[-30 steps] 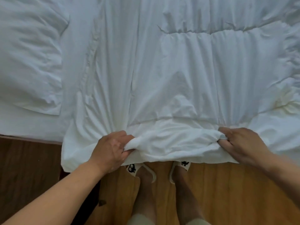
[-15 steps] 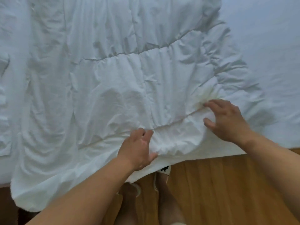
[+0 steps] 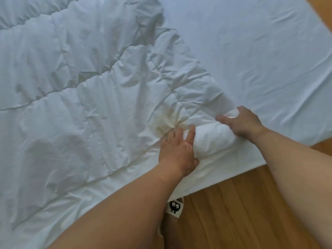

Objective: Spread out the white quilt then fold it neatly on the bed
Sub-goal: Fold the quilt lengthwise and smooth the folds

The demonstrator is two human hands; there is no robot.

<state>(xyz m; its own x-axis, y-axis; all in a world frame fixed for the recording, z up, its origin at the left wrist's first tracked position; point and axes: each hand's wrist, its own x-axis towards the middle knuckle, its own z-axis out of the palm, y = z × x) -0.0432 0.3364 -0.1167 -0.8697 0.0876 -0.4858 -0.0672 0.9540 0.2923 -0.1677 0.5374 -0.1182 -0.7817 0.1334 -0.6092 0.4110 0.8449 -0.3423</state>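
The white quilt (image 3: 80, 108) lies crumpled over the left and middle of the bed, with a yellowish stain near its near right corner. That corner is bunched into a thick roll at the bed's near edge. My left hand (image 3: 177, 150) lies on the quilt at the roll's left end, fingers stretched forward, with the roll caught between index finger and thumb. At the roll's right end, my right hand (image 3: 244, 123) grips it, fingers curled over the fabric.
Bare white bedsheet (image 3: 251, 51) covers the right part of the bed, and its near edge (image 3: 233, 169) runs diagonally. Wooden floor (image 3: 242, 212) lies below it. My foot in a white slipper (image 3: 175, 207) with a black cartoon print stands by the bed.
Both hands have moved right along the quilt's near edge to its right corner, and the fabric between them has bunched into a roll. The view has swung right, showing bare sheet.
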